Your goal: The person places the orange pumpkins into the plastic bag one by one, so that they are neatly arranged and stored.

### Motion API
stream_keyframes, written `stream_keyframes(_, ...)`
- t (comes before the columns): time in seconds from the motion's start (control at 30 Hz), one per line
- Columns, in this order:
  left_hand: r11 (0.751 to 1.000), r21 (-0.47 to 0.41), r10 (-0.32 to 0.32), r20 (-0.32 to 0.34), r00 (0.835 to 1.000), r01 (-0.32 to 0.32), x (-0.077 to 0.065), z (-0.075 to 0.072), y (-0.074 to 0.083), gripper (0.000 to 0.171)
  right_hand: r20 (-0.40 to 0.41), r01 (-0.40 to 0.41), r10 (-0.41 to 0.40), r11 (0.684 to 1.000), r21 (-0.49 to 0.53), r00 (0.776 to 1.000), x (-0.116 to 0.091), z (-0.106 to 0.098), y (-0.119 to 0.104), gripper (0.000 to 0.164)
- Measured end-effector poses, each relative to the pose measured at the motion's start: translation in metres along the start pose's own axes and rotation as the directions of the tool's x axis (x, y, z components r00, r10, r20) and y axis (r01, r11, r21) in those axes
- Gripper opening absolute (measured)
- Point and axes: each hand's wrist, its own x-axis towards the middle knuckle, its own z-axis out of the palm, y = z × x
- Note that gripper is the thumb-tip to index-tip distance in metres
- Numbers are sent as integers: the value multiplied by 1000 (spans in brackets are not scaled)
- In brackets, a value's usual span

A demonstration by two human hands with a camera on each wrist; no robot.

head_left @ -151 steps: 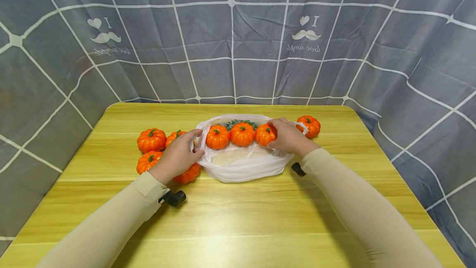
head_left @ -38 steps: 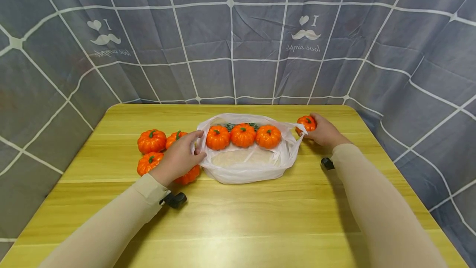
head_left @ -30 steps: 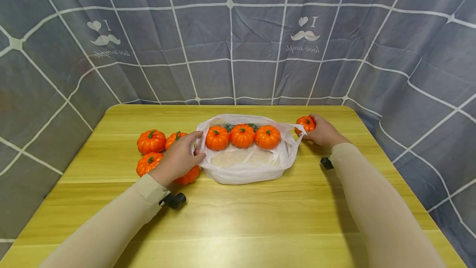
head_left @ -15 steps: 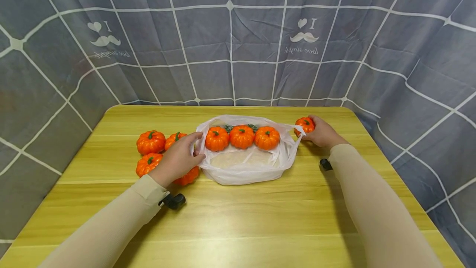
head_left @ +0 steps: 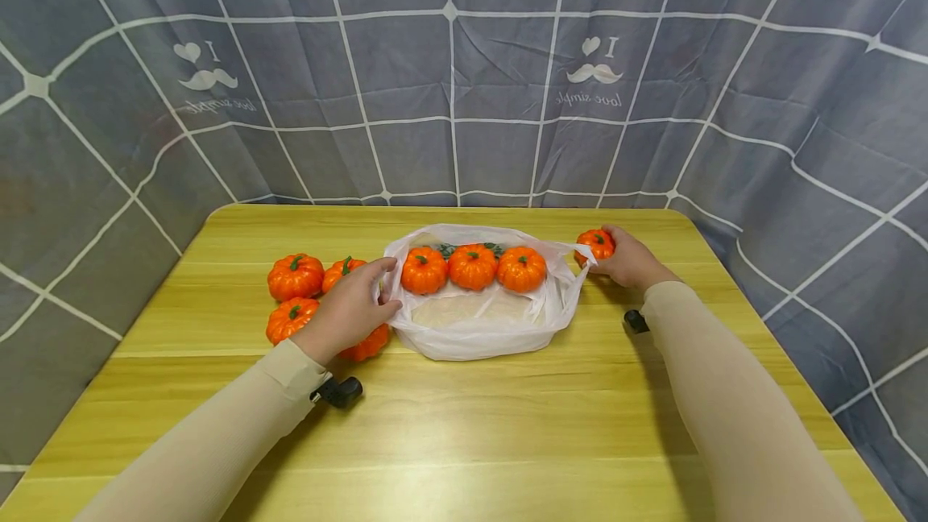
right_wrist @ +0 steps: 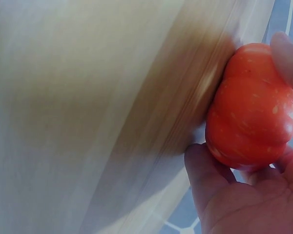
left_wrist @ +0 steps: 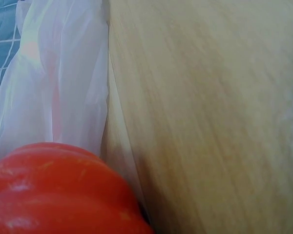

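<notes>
In the head view a white plastic bag (head_left: 478,341) lies with its mouth spread wide. Three small orange pumpkins (head_left: 473,266) sit in a row inside it. My left hand (head_left: 350,308) holds the bag's left rim with curved fingers, partly hiding two pumpkins behind and beneath it. Beyond the bag's right handle, my right hand (head_left: 632,258) grips another small pumpkin (head_left: 598,242). The right wrist view shows thumb and fingers around that pumpkin (right_wrist: 254,109), low against the table. A pumpkin (left_wrist: 58,192) fills the lower left of the left wrist view, near the bag (left_wrist: 63,73).
Several pumpkins (head_left: 295,275) are grouped on the wooden table (head_left: 464,441) left of the bag. A grey curtain (head_left: 507,63) with white lines hangs behind and on both sides. Black wrist devices (head_left: 341,391) sit under both forearms.
My right hand was on the rightmost pumpkin in the bag; it has since let go and moved right to grip the one outside. The left hand has stayed at the rim.
</notes>
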Motion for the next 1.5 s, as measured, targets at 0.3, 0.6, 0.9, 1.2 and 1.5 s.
stream_keyframes(0.3, 1000, -2, -3, 3, 1000, 3, 1, 0, 1, 70, 11, -5, 4, 999, 34, 1000, 0, 1, 0, 96)
stream_keyframes(0.6, 1000, -8, -5, 4, 1000, 5, 0, 1, 0, 70, -2, -2, 1, 999, -51, 1000, 1, -3, -2, 96)
stream_keyframes(0.9, 1000, 12, 1, -5, 1000, -1, 0, 0, 1, 71, -146, 0, 12, 997, 81, 989, -14, -22, -7, 99)
stream_keyframes(1.2, 1000, 17, -4, 1, 1000, 4, 0, -1, 1, 73, -264, 53, -21, 992, 115, 964, -21, -42, -34, 101)
stream_keyframes(1.5, 1000, 14, -4, 5, 1000, 4, 0, -1, 0, 73, -302, 128, -79, 981, 146, 950, -35, -48, -75, 99)
